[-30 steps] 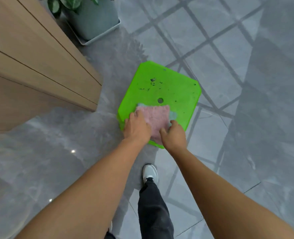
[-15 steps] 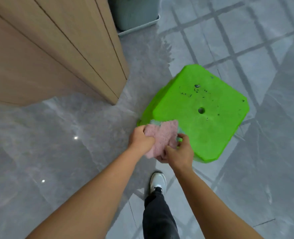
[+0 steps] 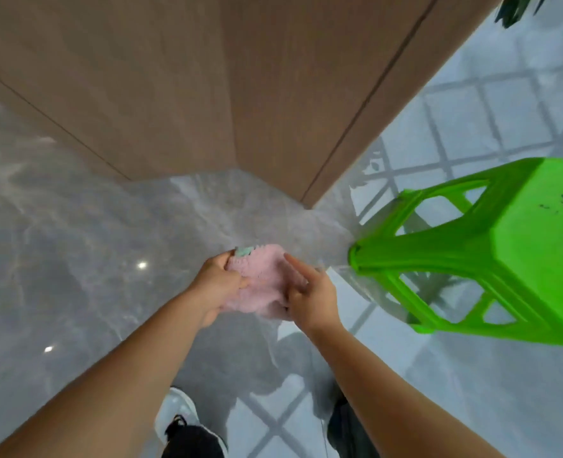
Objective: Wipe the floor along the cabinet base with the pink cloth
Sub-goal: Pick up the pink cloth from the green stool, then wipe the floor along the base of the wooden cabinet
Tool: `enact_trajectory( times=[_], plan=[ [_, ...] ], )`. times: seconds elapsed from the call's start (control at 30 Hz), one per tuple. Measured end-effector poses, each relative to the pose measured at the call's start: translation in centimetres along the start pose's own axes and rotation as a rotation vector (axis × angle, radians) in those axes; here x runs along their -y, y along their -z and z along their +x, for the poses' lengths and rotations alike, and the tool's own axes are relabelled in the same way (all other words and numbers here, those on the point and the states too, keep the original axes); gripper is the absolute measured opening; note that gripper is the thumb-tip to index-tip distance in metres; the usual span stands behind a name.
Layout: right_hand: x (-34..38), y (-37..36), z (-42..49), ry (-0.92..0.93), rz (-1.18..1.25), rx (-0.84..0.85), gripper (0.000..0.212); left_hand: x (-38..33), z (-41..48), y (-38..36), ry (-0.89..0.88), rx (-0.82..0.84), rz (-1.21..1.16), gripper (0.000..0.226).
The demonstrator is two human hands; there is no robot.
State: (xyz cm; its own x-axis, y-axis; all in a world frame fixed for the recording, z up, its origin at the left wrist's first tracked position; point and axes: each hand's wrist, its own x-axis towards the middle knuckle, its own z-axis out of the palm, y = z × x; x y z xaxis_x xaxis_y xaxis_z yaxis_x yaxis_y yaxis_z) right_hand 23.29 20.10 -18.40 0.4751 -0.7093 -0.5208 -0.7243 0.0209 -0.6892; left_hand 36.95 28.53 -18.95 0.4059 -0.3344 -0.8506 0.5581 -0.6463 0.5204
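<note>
Flanking the held pink cloth — cabinet, green stool.

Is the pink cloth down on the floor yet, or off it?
Off it: the pink cloth is bunched between left hand and right hand.

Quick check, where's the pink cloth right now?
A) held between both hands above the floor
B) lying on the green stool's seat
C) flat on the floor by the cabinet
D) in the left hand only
A: the pink cloth is gripped by the left hand and right hand, off the green stool.
</note>
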Motion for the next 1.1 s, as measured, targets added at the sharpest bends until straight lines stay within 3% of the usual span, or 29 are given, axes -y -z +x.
enact_trajectory(
  times=[0.13,0.33,0.4,0.47,0.53,0.57,0.63,0.7,0.83,0.9,0.97,1.03,1.1],
  plan=[
    [-3.5,-6.8,4.7,-0.045,-0.011,-0.012,0.053,3.0,7.4,2.1,-0.016,0.053,-0.001,0.049],
    [-13.3,-11.2,19.9,0.151,-0.224,-0.281,0.050,5.2,25.5,-3.6,-0.186,0.089,-0.013,0.054],
    [-17.5,-12.7,25.0,0.143,-0.523,-0.323,0.048,7.3,31.8,-4.4,-0.317,0.080,0.205,0.056],
    [-21.5,-15.0,29.0,0.051,-0.778,-0.306,0.057,10.2,37.0,-2.4,-0.510,-0.025,0.750,0.068],
    [-24.6,-18.2,31.0,0.025,-0.770,-0.235,0.070,13.0,40.9,1.5,-0.703,-0.229,1.162,0.076],
    [-25.5,-20.0,31.3,0.060,-0.736,-0.197,0.075,14.3,42.0,3.9,-0.752,-0.329,1.210,0.078],
    [-26.2,-22.9,31.0,0.099,-0.714,-0.162,0.082,16.1,42.9,7.9,-0.696,-0.469,1.191,0.089],
    [-25.4,-24.3,31.7,0.007,-0.660,-0.214,0.083,17.6,43.0,10.0,-0.607,-0.574,1.226,0.095],
    [-19.2,-25.5,39.0,-0.232,-0.451,-0.428,0.082,18.2,42.9,9.9,-0.467,-0.539,1.355,0.097],
    [-15.2,-28.7,41.6,-0.076,-0.507,-0.296,0.073,18.2,42.7,9.4,-0.417,-0.511,1.291,0.103],
    [-11.5,-33.8,42.2,0.300,-0.614,-0.099,0.066,18.9,42.7,9.6,-0.444,-0.533,1.243,0.102],
    [-9.2,-38.9,41.0,0.651,-0.708,0.118,0.060,19.8,42.3,10.0,-0.465,-0.509,1.219,0.081],
    [-8.5,-42.2,39.0,0.884,-0.883,0.238,0.056,21.0,42.7,10.0,-0.559,-0.607,1.183,0.049]
  ],
)
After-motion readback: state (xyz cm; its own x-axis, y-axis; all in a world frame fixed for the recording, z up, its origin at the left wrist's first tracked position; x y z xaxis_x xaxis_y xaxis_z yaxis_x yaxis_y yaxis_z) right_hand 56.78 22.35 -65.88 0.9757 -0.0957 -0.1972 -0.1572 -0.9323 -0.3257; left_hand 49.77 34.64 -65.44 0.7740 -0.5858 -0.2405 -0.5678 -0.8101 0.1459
